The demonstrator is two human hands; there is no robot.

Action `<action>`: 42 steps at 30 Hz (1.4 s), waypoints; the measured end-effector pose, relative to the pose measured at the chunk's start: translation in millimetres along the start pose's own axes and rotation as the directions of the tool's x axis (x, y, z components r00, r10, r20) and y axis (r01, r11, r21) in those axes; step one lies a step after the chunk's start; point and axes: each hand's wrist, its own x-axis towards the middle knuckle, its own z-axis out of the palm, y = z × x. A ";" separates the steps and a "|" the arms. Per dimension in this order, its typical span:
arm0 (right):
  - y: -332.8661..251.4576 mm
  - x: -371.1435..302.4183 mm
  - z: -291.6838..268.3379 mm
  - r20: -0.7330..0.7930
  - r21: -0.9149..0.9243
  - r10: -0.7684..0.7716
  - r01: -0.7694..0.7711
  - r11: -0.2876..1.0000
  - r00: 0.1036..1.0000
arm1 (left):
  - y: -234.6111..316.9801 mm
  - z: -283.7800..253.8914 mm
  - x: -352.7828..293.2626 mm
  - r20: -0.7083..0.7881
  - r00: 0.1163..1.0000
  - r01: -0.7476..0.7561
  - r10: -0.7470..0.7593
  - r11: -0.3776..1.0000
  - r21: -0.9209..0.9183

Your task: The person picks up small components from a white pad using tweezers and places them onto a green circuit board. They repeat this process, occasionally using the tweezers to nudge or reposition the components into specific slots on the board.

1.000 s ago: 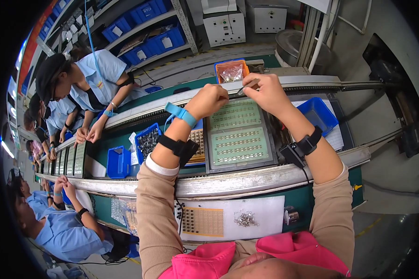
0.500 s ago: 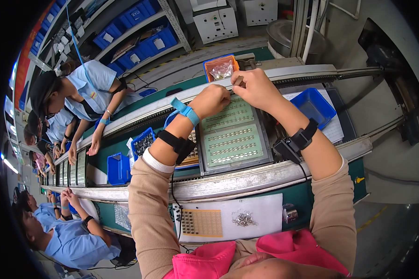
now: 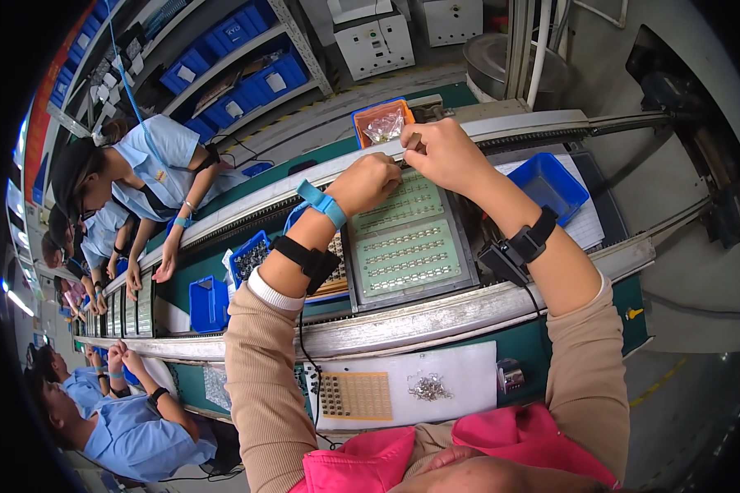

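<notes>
At the far end of a dark-framed tray (image 3: 470, 246), my left hand (image 3: 365, 184) is closed, its fingertips over the upper green circuit board (image 3: 399, 203). To its right, my right hand (image 3: 447, 153) pinches thumb against fingers just above the board's far edge. Whatever either hand has between its fingers is too small or hidden to make out. A lower green circuit board (image 3: 413, 257) with rows of small metallic parts lies flat in the same tray. The wrists wear black straps, and a blue band is on the left one.
An orange bin (image 3: 358, 123) with a plastic bag stands beyond my hands. Blue bins (image 3: 548, 187) sit right and left of the tray. Metal rails (image 3: 436, 315) bound the line. Nearer lies a white sheet (image 3: 469, 382) with loose metal parts. Co-workers (image 3: 160, 156) sit at left.
The whole view has shifted slightly. My hands stay over the far end of the tray, with only small finger movements.
</notes>
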 end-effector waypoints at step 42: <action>18.3 -2.8 -3.7 0.096 -0.467 0.303 -0.226 0.855 0.948 | 39.6 -50.8 -90.8 0.189 0.883 0.470 -0.430 0.803 -0.367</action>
